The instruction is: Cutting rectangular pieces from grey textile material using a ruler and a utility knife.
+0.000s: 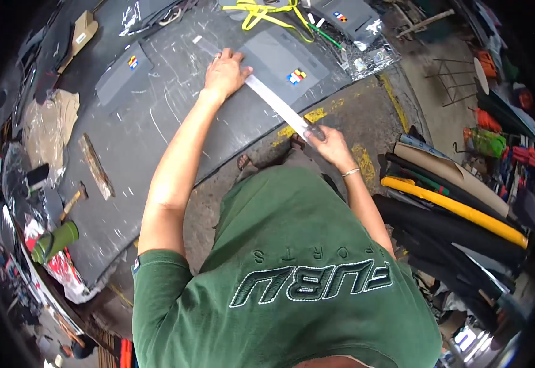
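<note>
My left hand (223, 75) lies on the dark worktable with fingers spread, pressing down over a long, narrow whitish strip (273, 101). The strip looks flat and ruler-like; it runs under my palm from the far side toward the table's near edge. Beside it lies a grey flat sheet (273, 58) with a small coloured patch. My right hand (333, 148), at the strip's near end, is closed round a small dark tool (314, 131). The fingers partly hide it, so its exact kind is unclear. Whether this hand also grips the strip cannot be made out.
Another grey sheet (123, 76), a wooden piece (96, 165), a hammer (74, 201) and a green bottle (56, 241) are on the table to the left. Yellow straps (261, 12) lie at the back. Rolled material, including a yellow roll (451, 207), lies on my right.
</note>
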Tool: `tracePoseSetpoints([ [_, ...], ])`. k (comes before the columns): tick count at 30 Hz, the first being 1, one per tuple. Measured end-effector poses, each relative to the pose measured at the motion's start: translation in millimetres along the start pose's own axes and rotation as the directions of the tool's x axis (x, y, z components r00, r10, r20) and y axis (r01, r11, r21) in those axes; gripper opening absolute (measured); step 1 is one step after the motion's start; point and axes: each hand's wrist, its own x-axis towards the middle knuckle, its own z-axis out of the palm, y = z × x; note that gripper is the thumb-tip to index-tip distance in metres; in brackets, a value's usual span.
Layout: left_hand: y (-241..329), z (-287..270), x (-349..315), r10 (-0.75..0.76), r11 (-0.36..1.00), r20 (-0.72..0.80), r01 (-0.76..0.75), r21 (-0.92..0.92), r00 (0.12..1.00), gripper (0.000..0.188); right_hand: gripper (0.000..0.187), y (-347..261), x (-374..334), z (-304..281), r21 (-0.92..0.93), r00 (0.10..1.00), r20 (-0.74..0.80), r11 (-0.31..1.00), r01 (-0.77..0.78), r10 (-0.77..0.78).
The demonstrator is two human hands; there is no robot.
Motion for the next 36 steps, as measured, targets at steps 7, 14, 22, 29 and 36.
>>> tracePoseSetpoints([
  [7, -61, 12, 58, 0.384, 0.865, -0.246, -0.440, -0.242, 0.890, 0.037, 0.026, 32, -110, -42, -0.175, 0.961, -0.265, 0.984, 0.031, -0.078],
  [14, -48, 26, 32, 0.355, 0.932, 0.031, -0.357, 0.060, 0.934, 0.044, 0.034, 106, -196, -95, -0.132, 0.976, -0.210, 0.987, -0.090, 0.061],
  [22, -11, -3, -63, 0.096, 0.995, 0.214, -0.095, -0.016, 0.972, 0.047, 0.036, 98, -88, -70, 0.231, 0.952, -0.305, 0.972, 0.051, 0.023],
  [29, -26, 36, -70, 0.132, 0.985, -0.028, -0.128, 0.116, 0.991, 0.069, 0.041, 15, -2, 0, 0.445, 0.953, -0.304, 0.886, 0.129, 0.013],
  [36, -12, 53, -55, 0.140, 0.871, -0.354, -0.285, -0.401, 0.925, 0.075, 0.035, -2, 11, 42, 0.325, 0.972, -0.177, 0.923, 0.205, -0.153],
])
